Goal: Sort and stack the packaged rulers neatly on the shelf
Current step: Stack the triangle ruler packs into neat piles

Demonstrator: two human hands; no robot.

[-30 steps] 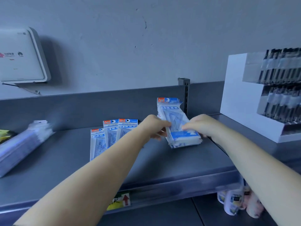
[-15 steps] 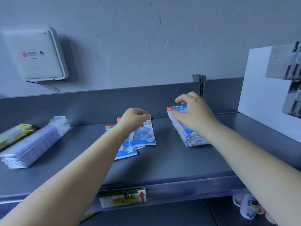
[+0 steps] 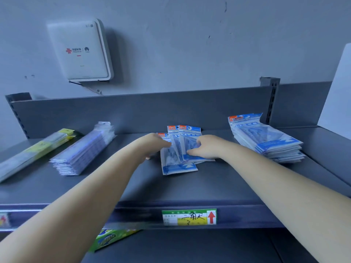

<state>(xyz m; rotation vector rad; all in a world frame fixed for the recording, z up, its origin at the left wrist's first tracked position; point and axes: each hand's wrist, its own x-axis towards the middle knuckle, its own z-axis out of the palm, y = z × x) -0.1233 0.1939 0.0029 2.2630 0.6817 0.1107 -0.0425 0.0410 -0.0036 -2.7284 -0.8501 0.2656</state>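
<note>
On the shelf [image 3: 218,186], mid-way along, 3 loose packs [image 3: 180,149] are fanned out. Since 0.5 s ago the right hand [image 3: 206,148] has been moved off the tall stack [image 3: 266,139] onto them; its grip is pressed on the packs, while the left hand [image 3: 154,145] is curled at their left edge. Gathering them for stacking seems begun.
</note>
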